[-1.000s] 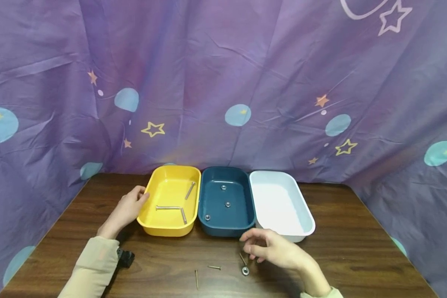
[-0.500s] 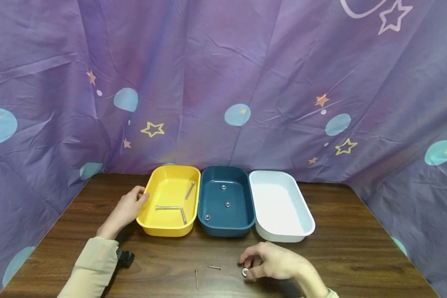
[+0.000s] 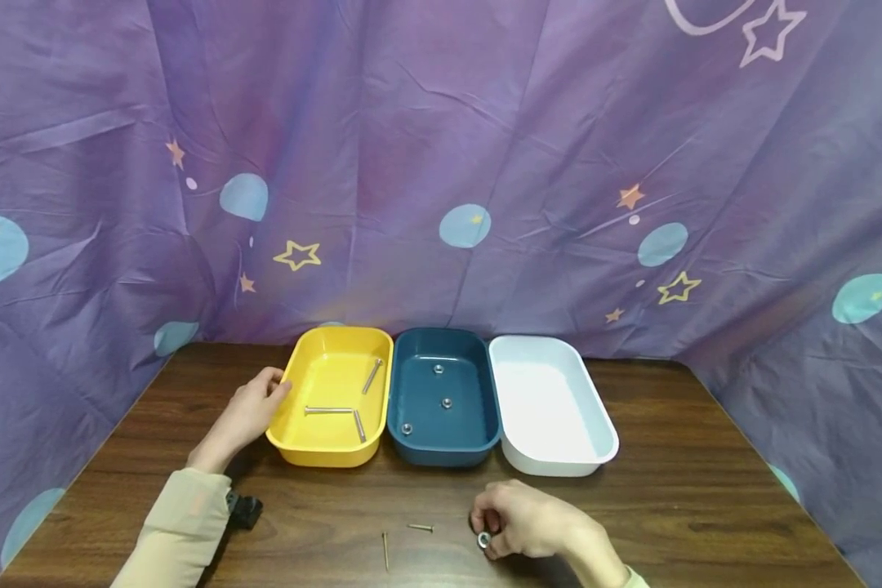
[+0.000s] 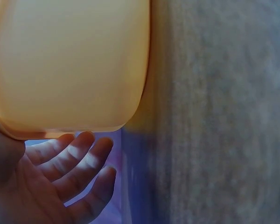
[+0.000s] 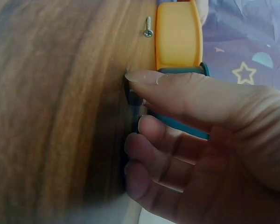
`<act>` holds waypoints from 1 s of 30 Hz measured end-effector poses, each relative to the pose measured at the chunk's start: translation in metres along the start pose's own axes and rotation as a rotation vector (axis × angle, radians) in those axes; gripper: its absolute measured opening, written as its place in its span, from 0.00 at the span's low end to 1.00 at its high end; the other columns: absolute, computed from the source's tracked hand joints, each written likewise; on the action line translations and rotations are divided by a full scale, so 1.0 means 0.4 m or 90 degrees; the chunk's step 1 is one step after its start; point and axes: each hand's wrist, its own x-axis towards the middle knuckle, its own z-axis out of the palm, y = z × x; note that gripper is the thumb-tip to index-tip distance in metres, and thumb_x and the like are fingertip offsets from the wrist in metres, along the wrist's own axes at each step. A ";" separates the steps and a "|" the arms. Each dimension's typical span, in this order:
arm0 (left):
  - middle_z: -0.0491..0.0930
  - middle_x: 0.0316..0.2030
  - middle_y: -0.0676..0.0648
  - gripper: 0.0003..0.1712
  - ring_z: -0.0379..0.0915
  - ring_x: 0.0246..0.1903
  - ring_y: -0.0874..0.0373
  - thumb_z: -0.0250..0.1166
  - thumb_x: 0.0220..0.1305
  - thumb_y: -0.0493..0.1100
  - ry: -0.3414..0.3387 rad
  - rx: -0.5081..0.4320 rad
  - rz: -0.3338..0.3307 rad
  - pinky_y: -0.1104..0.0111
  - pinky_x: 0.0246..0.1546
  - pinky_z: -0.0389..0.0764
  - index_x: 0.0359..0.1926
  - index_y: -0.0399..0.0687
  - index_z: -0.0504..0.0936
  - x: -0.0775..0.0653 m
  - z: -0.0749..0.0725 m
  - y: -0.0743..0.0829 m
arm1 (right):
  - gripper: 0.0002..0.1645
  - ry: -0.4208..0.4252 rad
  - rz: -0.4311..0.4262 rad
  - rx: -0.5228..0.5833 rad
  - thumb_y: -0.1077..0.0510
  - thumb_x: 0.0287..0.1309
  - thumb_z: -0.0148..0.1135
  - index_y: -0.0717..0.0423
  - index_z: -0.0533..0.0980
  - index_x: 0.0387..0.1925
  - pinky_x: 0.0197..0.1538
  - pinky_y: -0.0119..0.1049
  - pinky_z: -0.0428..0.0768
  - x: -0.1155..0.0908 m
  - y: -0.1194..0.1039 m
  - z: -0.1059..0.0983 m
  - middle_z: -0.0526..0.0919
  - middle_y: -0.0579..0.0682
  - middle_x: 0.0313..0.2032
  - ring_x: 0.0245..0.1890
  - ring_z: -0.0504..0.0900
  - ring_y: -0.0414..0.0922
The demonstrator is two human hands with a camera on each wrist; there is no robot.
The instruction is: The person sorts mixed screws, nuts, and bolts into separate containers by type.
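In the head view my right hand (image 3: 522,518) is low over the table, thumb and forefinger pinching a silver nut (image 3: 483,540). The right wrist view shows the thumb's tip over the dark side of that nut (image 5: 134,98), the other fingers curled behind. My left hand (image 3: 246,408) rests at the left rim of the yellow tray (image 3: 279,445), its thumb at the edge. Its fingers (image 4: 84,168) lie loosely along the tray's outside in the left wrist view. Two brass-coloured screws, one lying crosswise (image 3: 420,527) and one lengthwise (image 3: 385,551), are left of the right hand.
Several silver bolts (image 3: 331,410) lie in the yellow tray. Beside it stand a dark blue tray (image 3: 444,457) with three nuts (image 3: 447,403) and a white tray (image 3: 559,468). A purple curtain (image 3: 412,163) hangs behind the wooden table (image 3: 676,474).
My right hand has come down and toward me from above the nut, and its thumb and forefinger have closed on it. A thin screw beside the nut is now hidden. The left hand stays put.
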 end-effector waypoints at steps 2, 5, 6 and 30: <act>0.79 0.38 0.37 0.18 0.76 0.35 0.48 0.51 0.75 0.42 -0.001 0.001 0.001 0.57 0.36 0.76 0.54 0.30 0.70 -0.001 0.000 0.001 | 0.19 -0.005 0.004 -0.004 0.64 0.35 0.76 0.44 0.76 0.27 0.33 0.25 0.68 0.002 -0.001 0.002 0.69 0.34 0.25 0.27 0.67 0.29; 0.79 0.38 0.37 0.18 0.76 0.35 0.47 0.51 0.75 0.42 0.000 0.002 0.002 0.57 0.36 0.76 0.54 0.29 0.70 -0.001 0.000 0.001 | 0.19 -0.011 0.009 -0.008 0.63 0.36 0.77 0.43 0.76 0.27 0.33 0.26 0.68 0.005 -0.004 0.003 0.69 0.34 0.25 0.27 0.67 0.29; 0.79 0.38 0.37 0.18 0.75 0.35 0.47 0.51 0.75 0.42 0.000 0.002 0.002 0.57 0.36 0.75 0.54 0.30 0.70 -0.001 0.000 0.001 | 0.18 -0.012 0.014 -0.006 0.63 0.36 0.77 0.43 0.76 0.27 0.33 0.26 0.69 0.005 -0.005 0.003 0.69 0.34 0.24 0.27 0.67 0.29; 0.78 0.38 0.36 0.18 0.75 0.36 0.47 0.51 0.75 0.42 0.001 0.003 0.003 0.58 0.36 0.75 0.54 0.29 0.70 -0.003 0.001 0.004 | 0.09 0.075 0.017 0.109 0.67 0.54 0.65 0.51 0.76 0.32 0.28 0.29 0.76 0.022 -0.015 -0.063 0.77 0.35 0.23 0.24 0.75 0.31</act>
